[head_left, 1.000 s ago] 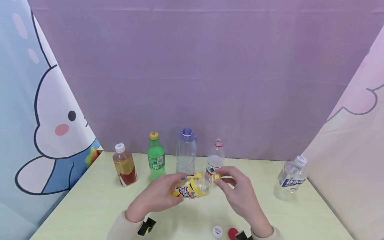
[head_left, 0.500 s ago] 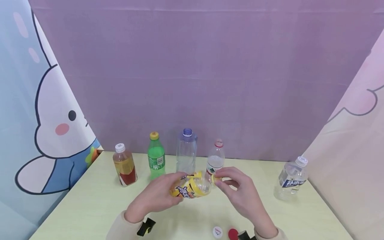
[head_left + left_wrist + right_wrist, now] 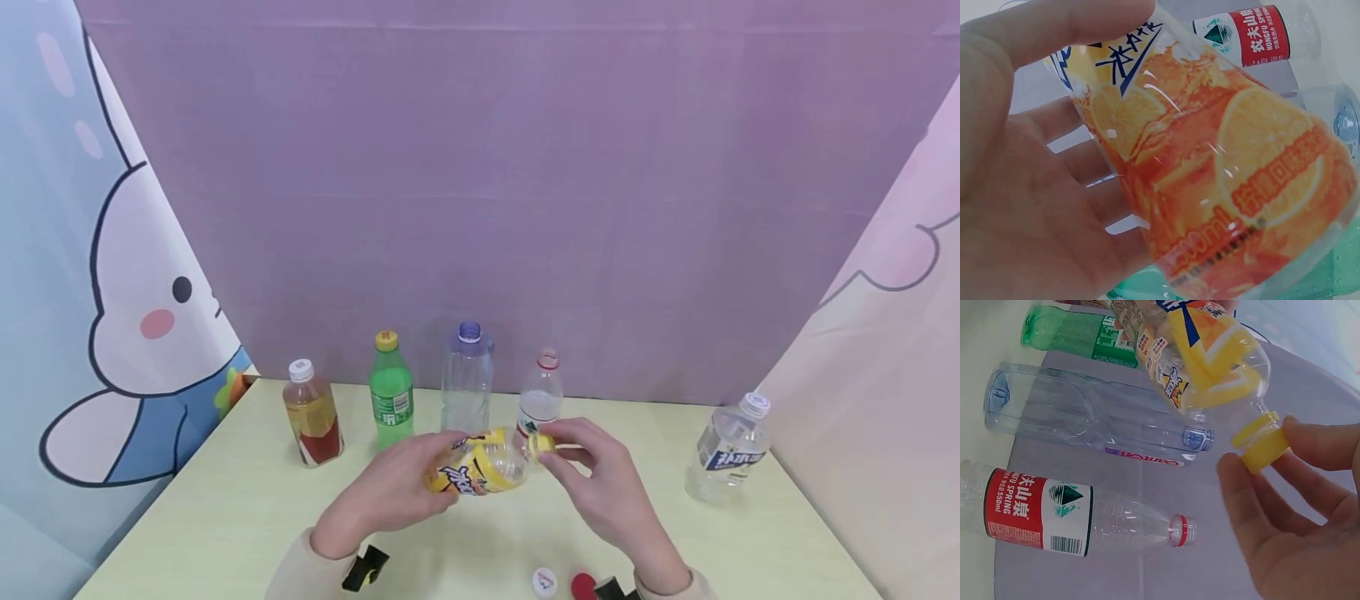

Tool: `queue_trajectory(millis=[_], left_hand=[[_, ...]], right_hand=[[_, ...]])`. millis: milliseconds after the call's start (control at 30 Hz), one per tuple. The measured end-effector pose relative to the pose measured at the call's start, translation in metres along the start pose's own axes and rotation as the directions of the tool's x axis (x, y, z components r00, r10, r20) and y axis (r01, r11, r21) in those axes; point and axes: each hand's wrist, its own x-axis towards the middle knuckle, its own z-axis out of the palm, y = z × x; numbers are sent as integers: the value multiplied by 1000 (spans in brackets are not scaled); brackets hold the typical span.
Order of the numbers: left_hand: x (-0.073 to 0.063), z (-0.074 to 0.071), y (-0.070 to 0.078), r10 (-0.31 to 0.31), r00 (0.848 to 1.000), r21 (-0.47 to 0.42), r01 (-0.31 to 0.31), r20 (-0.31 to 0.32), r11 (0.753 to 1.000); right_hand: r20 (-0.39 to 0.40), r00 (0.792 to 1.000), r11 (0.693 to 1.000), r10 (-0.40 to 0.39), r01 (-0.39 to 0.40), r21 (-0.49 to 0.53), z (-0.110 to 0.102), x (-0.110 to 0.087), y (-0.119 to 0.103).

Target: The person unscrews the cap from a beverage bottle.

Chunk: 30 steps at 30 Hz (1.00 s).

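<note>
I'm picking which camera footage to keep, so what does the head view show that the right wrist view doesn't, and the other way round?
Only the head view shows the loose white cap and red cap on the table, plus the white-capped clear bottle at far right.

Only the right wrist view shows the lettering on the tall bluish bottle and the barcode on the red-and-white-labelled bottle.

Both show those last two bottles, the green bottle, and the right hand pinching the yellow cap at the yellow-labelled bottle.

One table (image 3: 225, 533) bears five standing bottles (image 3: 392, 392) and, near, two loose caps (image 3: 544, 582), while one left hand (image 3: 393, 487) and one right hand (image 3: 597, 473) hold a sixth bottle (image 3: 483, 467) and its single yellow cap (image 3: 1267, 450).
</note>
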Motion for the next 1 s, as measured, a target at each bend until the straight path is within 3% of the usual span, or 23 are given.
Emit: queue_trajectory(millis=[200, 433, 567, 733, 1000], left_hand=[[1, 0, -2, 20, 1000, 27, -20, 0, 999], [0, 1, -2, 30, 1000, 34, -30, -4, 999], [0, 1, -1, 21, 1000, 18, -21, 4, 1000], [0, 0, -1, 11, 1000, 11, -11, 12, 1000], [0, 0, -1, 11, 1000, 27, -12, 11, 1000]], right_hand=[[28, 999, 998, -28, 29, -50, -2, -1, 1], [-11, 997, 996, -73, 72, -61, -1, -1, 3], [-22, 1000, 1000, -9, 9, -24, -1, -1, 2], [-7, 993, 990, 121, -121, -79, -2, -1, -1], [57, 997, 999, 46, -46, -10, -3, 0, -1]])
